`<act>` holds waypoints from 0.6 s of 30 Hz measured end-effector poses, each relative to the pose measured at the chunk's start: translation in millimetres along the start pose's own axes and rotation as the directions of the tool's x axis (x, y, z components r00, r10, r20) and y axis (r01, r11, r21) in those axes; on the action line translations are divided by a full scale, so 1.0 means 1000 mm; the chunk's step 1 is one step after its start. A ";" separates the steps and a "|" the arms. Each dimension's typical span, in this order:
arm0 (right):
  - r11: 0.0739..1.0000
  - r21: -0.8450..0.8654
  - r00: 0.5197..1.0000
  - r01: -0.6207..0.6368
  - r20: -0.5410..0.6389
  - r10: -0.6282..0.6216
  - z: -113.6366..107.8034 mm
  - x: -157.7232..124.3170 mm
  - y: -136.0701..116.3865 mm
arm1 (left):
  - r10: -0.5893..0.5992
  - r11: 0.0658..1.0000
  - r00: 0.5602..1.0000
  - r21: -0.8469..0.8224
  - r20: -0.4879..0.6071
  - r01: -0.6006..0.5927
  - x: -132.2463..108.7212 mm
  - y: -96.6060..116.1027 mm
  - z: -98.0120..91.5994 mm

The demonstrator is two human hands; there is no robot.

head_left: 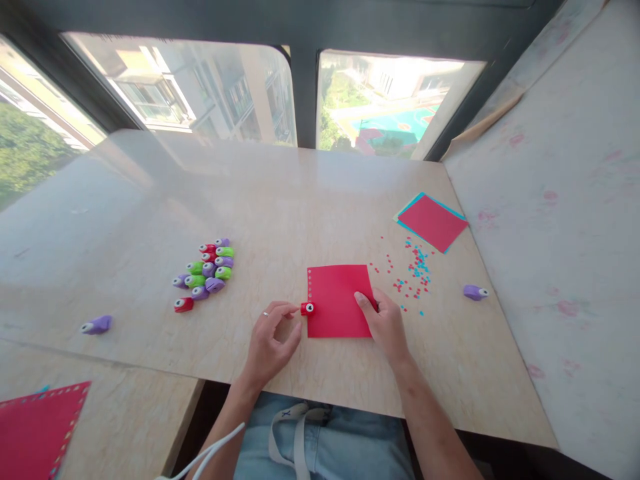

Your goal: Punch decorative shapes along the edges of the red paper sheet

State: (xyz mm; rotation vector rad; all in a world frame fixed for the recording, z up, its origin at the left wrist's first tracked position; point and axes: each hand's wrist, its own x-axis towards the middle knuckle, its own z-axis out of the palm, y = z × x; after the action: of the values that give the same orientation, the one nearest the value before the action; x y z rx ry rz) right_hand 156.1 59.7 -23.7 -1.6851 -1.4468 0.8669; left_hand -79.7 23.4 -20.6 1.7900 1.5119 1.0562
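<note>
Wears light blue jeans (350, 440) with a pale strap (299, 433) on them, a thin ring (265, 313) on the left hand (270, 343), a white cable (210, 453) by the arm

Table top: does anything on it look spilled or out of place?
Yes. Tiny red and blue paper bits lie scattered on the table right of the red sheet. Two purple punches sit away from the punch cluster: one far left, one far right. The left hand pinches a red punch at the sheet's edge.

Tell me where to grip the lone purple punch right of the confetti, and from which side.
Pinch the purple punch across its body, from above: it lies alone on the table, long axis left-right, sides free. The right hand is nearest.
</note>
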 end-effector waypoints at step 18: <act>0.999 -0.014 0.998 -0.052 0.041 0.052 -0.001 -0.003 -0.002 | 0.037 0.984 0.999 0.176 0.030 -0.041 0.005 -0.005 0.004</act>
State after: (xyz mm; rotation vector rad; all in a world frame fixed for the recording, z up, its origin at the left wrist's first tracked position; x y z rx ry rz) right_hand 155.3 56.5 -21.5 -1.7305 -1.4443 0.9278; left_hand -78.7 29.8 -25.7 1.9532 1.6035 0.9374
